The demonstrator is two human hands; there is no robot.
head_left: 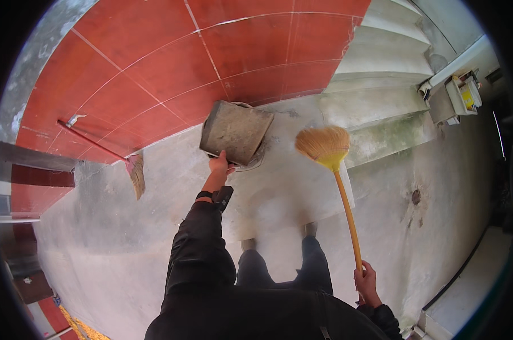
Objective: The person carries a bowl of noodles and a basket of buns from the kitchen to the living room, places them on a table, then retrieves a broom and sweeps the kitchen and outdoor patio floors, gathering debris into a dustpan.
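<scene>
My left hand (220, 164) grips the near edge of a grey-brown, dirt-stained dustpan (237, 131), its fingers closed round it. The dustpan is in front of the red tiled wall. Behind it shows the rim of something darker with a thin, see-through edge (253, 165), mostly hidden. Low on the right, my right hand (367, 281) is closed round the yellow handle of a broom (347, 212). The broom's tan bristles (323, 143) point up and away from me, near the foot of the steps. I cannot tell whether they touch the floor.
A second broom (135, 171) with a red handle leans on the red tiled wall (148, 62) at the left. Concrete steps (375, 68) rise at the far right, beside a white pipe (457, 62) and a box-like holder (461, 95). A small drain (416, 196) lies in the floor.
</scene>
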